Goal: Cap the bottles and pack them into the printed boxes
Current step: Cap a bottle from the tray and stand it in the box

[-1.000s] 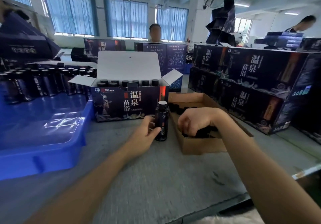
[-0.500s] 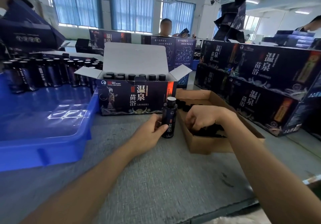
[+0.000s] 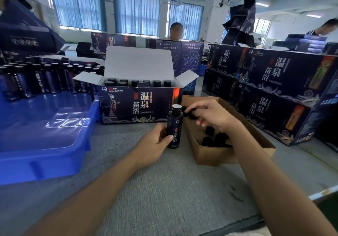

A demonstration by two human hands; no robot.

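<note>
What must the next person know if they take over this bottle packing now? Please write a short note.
Left hand holds one uncapped bottle upright on the table.
Right hand is over the brown tray of loose caps; whether it already pinches a cap is unclear.
Done: the open printed box holds some capped bottles, with room left.
Left: cap this bottle, pack it, then work through the waiting bottles standing in the blue tray.
</note>
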